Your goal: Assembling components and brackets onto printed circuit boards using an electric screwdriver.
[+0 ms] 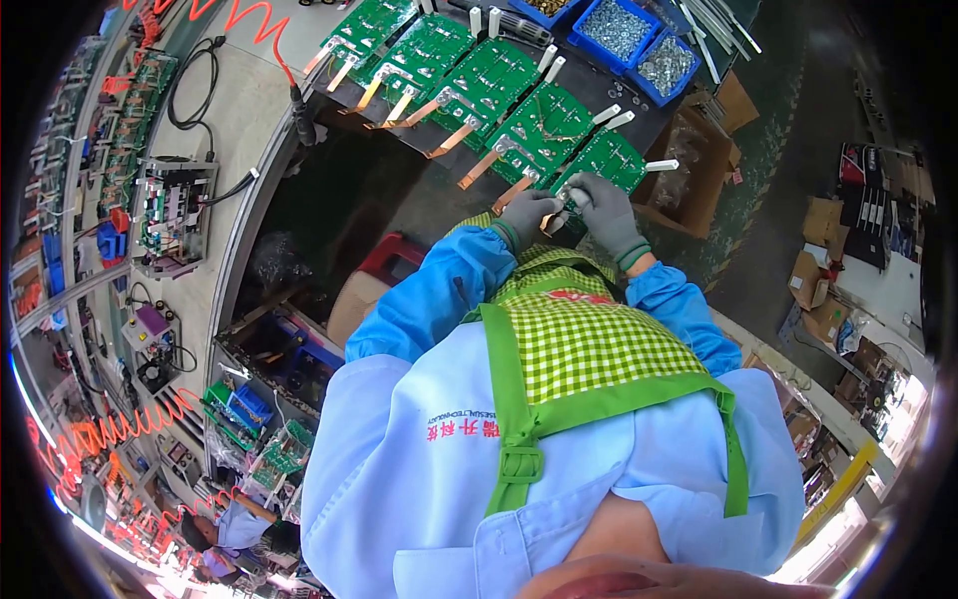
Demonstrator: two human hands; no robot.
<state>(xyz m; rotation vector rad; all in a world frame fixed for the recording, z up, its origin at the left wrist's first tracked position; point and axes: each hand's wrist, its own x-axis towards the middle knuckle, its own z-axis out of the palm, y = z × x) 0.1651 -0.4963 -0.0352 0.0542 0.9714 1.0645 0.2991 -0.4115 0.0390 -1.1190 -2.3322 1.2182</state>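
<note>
Both my hands wear grey gloves and meet at the near end of the rightmost green circuit board [611, 160]. My left hand [525, 216] is closed, its fingertips by a small copper-coloured strip [550, 224] at the board's near end. My right hand [605, 212] is closed too, thumb and fingers bent at the board's near edge. What exactly each hand pinches is hidden by the gloves. More green circuit boards [544, 130] lie in a slanting row to the left, with copper strips [482, 168] jutting toward me and white posts at their far ends.
Blue bins [664, 66] of small metal hardware stand beyond the boards. A cardboard box [689, 185] with clear plastic sits right of the table. At left, a coiled red cord [261, 30] hangs with a dark tool [301, 112]. A red-edged stool [384, 262] stands under the table.
</note>
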